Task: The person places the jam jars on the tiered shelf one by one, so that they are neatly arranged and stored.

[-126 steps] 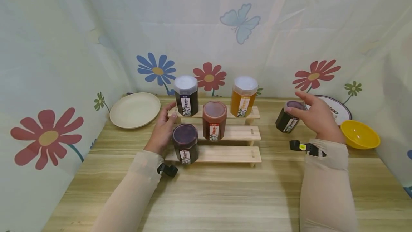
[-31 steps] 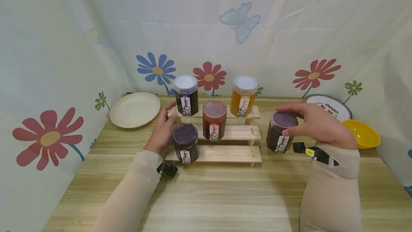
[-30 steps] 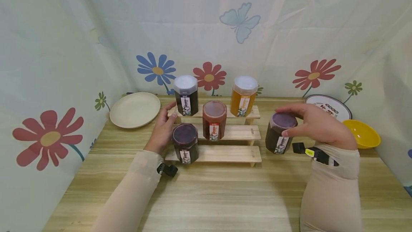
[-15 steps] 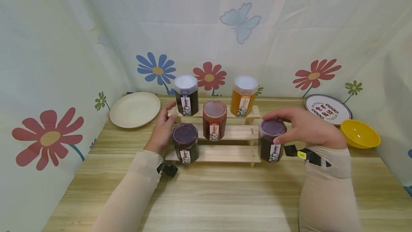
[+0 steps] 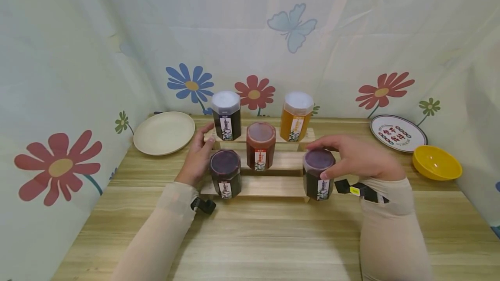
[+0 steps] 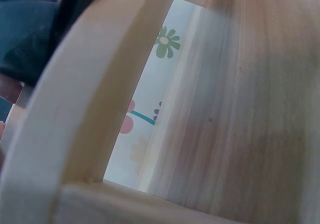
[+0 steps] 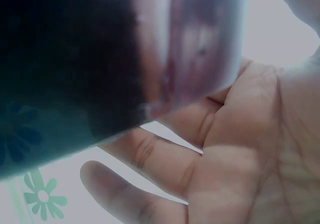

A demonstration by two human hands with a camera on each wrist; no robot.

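My right hand (image 5: 357, 157) grips a dark jar with a purple lid (image 5: 318, 185) between thumb and fingers. The jar is upright and overlaps the right end of the bottom step of a three-step wooden display stand (image 5: 273, 184). In the right wrist view the jar (image 7: 65, 64) fills the upper left, fingers beside its lid. At the stand's left end, my left hand (image 5: 197, 159) holds its side near the top step. A second purple-lidded jar (image 5: 225, 177) stands on the bottom step at left. The middle step bears a red-brown jar (image 5: 260, 148).
On the top step are a dark jar with a white lid (image 5: 226, 118) and an amber jar (image 5: 297, 118). A cream plate (image 5: 164, 133) lies at back left. At right are a printed plate (image 5: 398, 132) and a yellow bowl (image 5: 436, 164). A patterned cloth surrounds the wood-grain table (image 5: 258, 237).
My right hand has brought the purple-lidded jar leftward and toward me, from near the printed plate to the bottom step's right end. The left hand has stayed at the stand.
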